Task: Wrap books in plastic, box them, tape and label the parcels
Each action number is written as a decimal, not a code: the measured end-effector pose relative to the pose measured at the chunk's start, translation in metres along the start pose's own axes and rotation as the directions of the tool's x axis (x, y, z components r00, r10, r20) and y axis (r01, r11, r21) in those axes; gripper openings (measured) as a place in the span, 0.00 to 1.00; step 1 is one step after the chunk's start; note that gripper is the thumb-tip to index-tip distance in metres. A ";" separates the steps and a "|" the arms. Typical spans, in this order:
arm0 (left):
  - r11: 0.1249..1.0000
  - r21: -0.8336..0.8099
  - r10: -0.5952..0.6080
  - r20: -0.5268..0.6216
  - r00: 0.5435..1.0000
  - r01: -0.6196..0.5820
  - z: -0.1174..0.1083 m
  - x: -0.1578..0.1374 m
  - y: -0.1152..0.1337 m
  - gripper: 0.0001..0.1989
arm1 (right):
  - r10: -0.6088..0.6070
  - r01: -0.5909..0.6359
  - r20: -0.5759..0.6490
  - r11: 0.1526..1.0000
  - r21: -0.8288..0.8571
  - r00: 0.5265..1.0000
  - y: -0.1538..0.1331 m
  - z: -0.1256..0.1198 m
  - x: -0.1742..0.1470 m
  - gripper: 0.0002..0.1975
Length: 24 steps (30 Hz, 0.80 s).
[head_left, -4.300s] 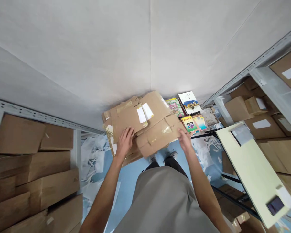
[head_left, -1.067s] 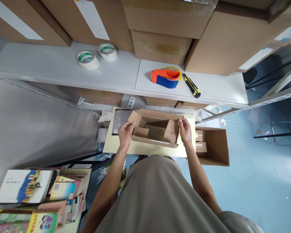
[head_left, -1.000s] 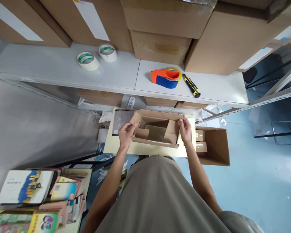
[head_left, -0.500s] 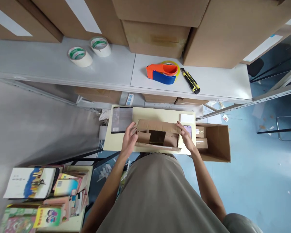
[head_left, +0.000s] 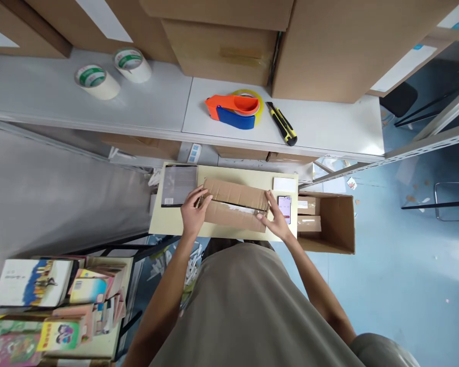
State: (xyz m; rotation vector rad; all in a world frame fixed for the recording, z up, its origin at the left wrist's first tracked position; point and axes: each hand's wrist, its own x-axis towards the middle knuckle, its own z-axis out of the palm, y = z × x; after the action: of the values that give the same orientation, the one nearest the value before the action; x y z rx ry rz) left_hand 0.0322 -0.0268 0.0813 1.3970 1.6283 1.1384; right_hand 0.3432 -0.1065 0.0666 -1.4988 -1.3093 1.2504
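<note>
A small cardboard box rests on the cream table in front of me. Its two top flaps are folded down, with a narrow gap and a torn white strip between them. My left hand grips the left end, fingers at the far flap and thumb near the seam. At the right end my right hand holds the box, thumb on the near flap and fingers at the far corner. The inside is mostly hidden. Right of the box lies a lit phone, below a white card-like item.
A dark flat package lies at the table's left. An open carton with smaller boxes stands right. The shelf holds tape rolls, an orange-blue tape dispenser, a cutter and large boxes. Books are stacked lower left.
The box's flaps, open before, are now folded down over the dark inside. Both hands have moved inward onto the box ends. The whole view has shifted slightly.
</note>
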 end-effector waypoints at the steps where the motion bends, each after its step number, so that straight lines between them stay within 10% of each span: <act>1: 1.000 0.003 -0.013 0.001 1.000 0.013 0.000 0.000 0.001 0.19 | -0.009 0.009 -0.005 1.000 -0.004 1.000 0.001 0.005 -0.004 0.51; 11: 0.999 -0.047 0.002 0.087 0.996 0.002 0.021 0.015 0.016 0.18 | -0.033 0.015 -0.345 0.998 -0.053 0.938 -0.009 0.015 0.015 0.43; 24: 0.997 -0.016 0.074 0.135 0.988 -0.072 0.020 0.026 -0.012 0.17 | -0.002 -0.059 -0.331 0.983 -0.175 0.944 -0.007 0.027 0.013 0.40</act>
State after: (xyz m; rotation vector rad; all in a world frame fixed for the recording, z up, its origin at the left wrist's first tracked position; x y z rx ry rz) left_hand 0.0412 0.0015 0.0639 1.5039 1.4839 1.0678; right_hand 0.3151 -0.0942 0.0649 -1.7747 -1.2041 0.8633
